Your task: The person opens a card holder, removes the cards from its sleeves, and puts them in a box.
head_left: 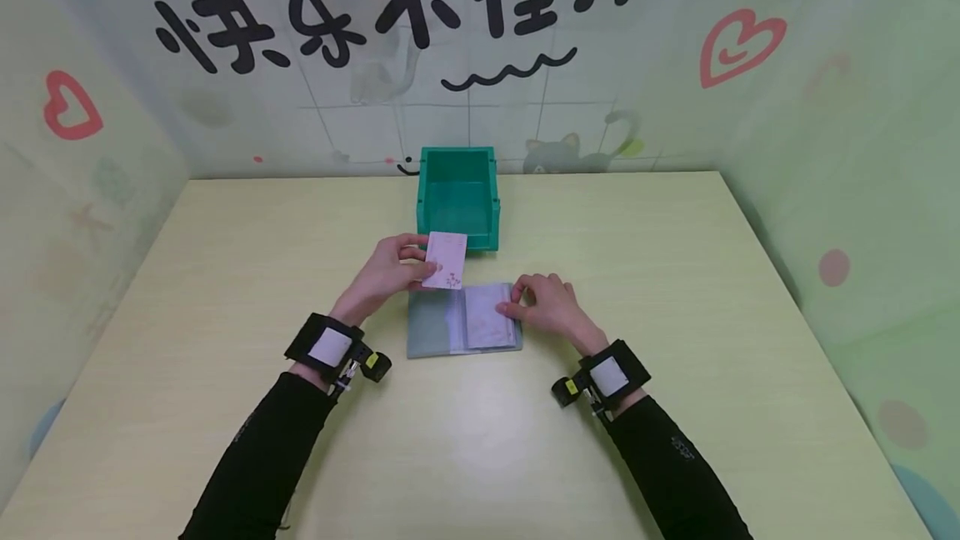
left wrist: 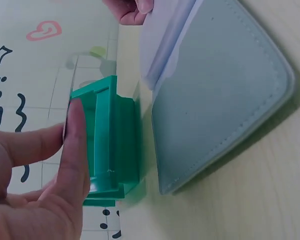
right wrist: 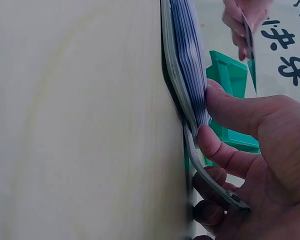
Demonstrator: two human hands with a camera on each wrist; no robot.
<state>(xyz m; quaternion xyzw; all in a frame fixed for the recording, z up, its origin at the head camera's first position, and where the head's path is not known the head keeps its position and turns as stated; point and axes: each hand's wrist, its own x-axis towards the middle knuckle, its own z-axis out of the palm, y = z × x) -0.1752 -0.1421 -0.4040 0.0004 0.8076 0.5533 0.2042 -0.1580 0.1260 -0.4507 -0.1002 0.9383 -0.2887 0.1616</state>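
Observation:
My left hand (head_left: 397,263) pinches a small pink card (head_left: 447,260) with a printed red motif near its lower edge, held above a card holder. In the left wrist view the card shows edge-on between thumb and fingers. The card holder (head_left: 427,327) lies spread on the table, its grey-green cover flat on the left and its stack of clear sleeves (head_left: 486,325) on the right. At the stack's right edge, my right hand (head_left: 551,304) pinches the sleeves between thumb and index finger. A strap with a snap (right wrist: 215,187) sticks out beside the curled fingers in the right wrist view.
A green plastic bin (head_left: 496,219) stands behind the card holder, near the back edge of the table (head_left: 300,223). Printed wall panels (head_left: 337,132) enclose the table at the back and both sides. Wrist cameras (head_left: 375,365) are strapped to both arms.

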